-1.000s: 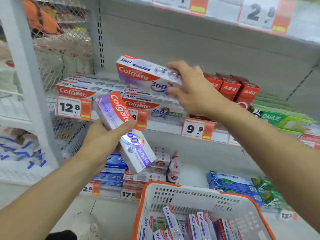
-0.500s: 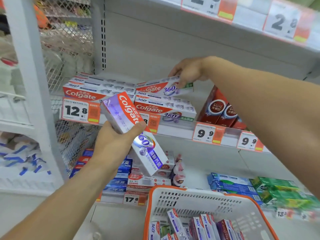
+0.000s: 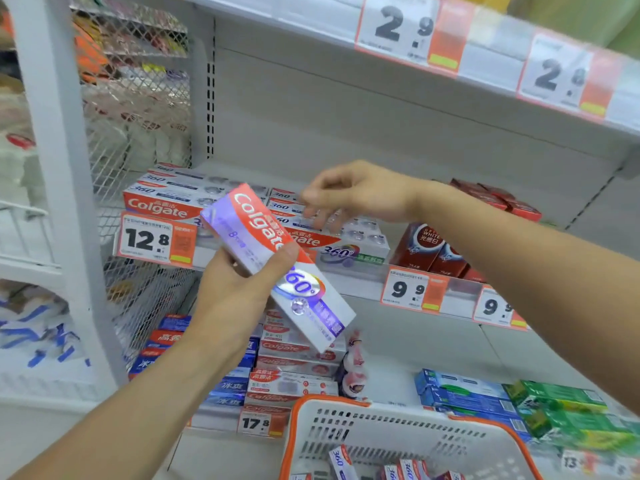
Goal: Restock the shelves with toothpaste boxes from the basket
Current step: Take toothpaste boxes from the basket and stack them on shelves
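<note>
Left hand (image 3: 235,299) grips a Colgate box (image 3: 277,265) mid-frame, tilted, long axis running 10 to 4 o'clock, thumb across its front. Right hand (image 3: 356,195) holds nothing, fingers loosely spread and pointing down, hovering just above the shelf stack (image 3: 332,237) at 12 o'clock of the held box; contact unclear. Second stack (image 3: 162,199) at 9 o'clock of it, above the 12.8 tag (image 3: 152,240). Basket (image 3: 398,431) at 5 o'clock, more boxes (image 3: 343,462) inside.
</note>
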`<move>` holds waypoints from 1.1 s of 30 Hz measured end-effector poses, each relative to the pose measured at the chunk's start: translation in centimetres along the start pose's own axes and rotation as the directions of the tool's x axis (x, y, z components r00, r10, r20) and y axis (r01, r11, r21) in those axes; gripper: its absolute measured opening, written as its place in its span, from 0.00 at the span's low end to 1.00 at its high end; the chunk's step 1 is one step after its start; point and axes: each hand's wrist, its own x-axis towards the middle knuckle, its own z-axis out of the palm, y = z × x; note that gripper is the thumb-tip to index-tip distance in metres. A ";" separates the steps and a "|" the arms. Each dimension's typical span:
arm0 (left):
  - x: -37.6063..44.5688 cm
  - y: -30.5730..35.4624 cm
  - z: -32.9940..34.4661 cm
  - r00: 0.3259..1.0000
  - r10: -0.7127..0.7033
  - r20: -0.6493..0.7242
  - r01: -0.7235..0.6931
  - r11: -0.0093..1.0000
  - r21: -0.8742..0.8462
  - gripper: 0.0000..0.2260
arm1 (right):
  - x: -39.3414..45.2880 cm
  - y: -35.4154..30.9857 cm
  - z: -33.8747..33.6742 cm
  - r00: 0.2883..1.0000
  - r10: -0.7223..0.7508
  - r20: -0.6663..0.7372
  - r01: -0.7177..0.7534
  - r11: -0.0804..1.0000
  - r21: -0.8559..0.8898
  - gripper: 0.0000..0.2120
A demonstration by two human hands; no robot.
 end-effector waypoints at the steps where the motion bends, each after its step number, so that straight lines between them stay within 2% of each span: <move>1: 0.2 0.3 0.2 1.000 0.012 0.008 -0.012 1.000 -0.028 0.23 | -1.1 -0.5 0.8 0.991 0.015 0.131 -0.017 1.000 0.018 0.15; 3: 0.8 1.0 0.6 1.000 0.028 0.010 -0.027 0.996 -0.088 0.23 | -2.5 -0.7 2.0 0.963 0.035 0.266 -0.024 0.999 -0.044 0.22; 4: 1.4 1.5 0.7 0.999 0.041 0.008 -0.040 0.994 -0.101 0.24 | -2.7 -0.6 2.4 0.968 0.021 0.249 -0.006 0.998 -0.061 0.23; 7: 4.2 3.6 1.0 0.992 0.110 0.060 -0.109 0.994 -0.030 0.26 | -1.5 -0.2 1.9 0.997 -0.055 0.052 0.053 0.998 0.043 0.24; 9: 6.8 5.6 0.4 0.987 0.144 0.070 -0.148 0.988 0.055 0.22 | -0.4 -0.5 0.9 0.994 -0.096 -0.054 0.103 0.985 0.137 0.22; 11: 9.4 7.5 -1.4 0.973 0.229 -0.021 -0.214 0.937 0.278 0.21 | 1.1 -1.1 -0.3 0.977 -0.130 -0.171 0.157 0.975 0.157 0.19; 12: 10.4 8.0 -2.5 0.944 0.324 -0.061 -0.261 0.847 0.464 0.21 | 2.0 -1.4 -0.8 0.962 -0.143 -0.231 0.172 0.979 0.110 0.19; 13: 11.5 7.8 -3.6 0.905 0.420 -0.064 -0.282 0.707 0.648 0.22 | 3.2 -1.6 -1.3 0.945 -0.159 -0.286 0.174 0.984 0.026 0.19; 14: 12.3 7.5 -4.6 0.875 0.484 -0.016 -0.278 0.529 0.802 0.26 | 4.5 -1.7 -1.6 0.926 -0.177 -0.335 0.163 0.984 -0.068 0.20; 15: 13.0 6.7 -5.3 0.873 0.486 0.040 -0.244 0.364 0.899 0.31 | 6.0 -1.7 -1.8 0.904 -0.190 -0.382 0.146 0.979 -0.142 0.20; 17: 13.8 4.8 -5.8 0.898 0.417 0.143 -0.203 0.105 0.974 0.37 | 9.1 -1.5 -1.9 0.866 -0.212 -0.453 0.115 0.966 -0.231 0.22; 18: 14.2 4.0 -5.9 0.907 0.375 0.193 -0.205 -0.008 0.979 0.36 | 10.8 -1.4 -1.8 0.852 -0.232 -0.469 0.112 0.957 -0.269 0.23; 20: 14.4 3.3 -5.7 0.915 0.314 0.255 -0.214 -0.157 0.964 0.35 | 13.9 -1.5 -1.6 0.851 -0.275 -0.447 0.110 0.926 -0.361 0.24; 23: 14.4 3.5 -5.6 0.929 0.247 0.276 -0.234 -0.185 0.954 0.36 | 17.6 -1.6 -0.7 0.890 -0.273 -0.365 0.089 0.890 -0.448 0.26; 25: 14.3 3.5 -5.7 0.927 0.244 0.285 -0.236 -0.211 0.948 0.37 | 19.0 -1.5 0.1 0.926 -0.241 -0.289 0.098 0.896 -0.432 0.26; 29: 14.3 3.4 -5.6 0.938 0.205 0.278 -0.227 -0.240 0.944 0.32 | 20.0 -0.1 1.9 0.973 -0.171 -0.156 0.123 0.952 -0.280 0.22; 33: 14.1 3.5 -5.5 0.941 0.196 0.277 -0.222 -0.262 0.939 0.31 | 19.6 1.3 2.4 0.990 -0.093 -0.108 0.079 0.989 -0.128 0.16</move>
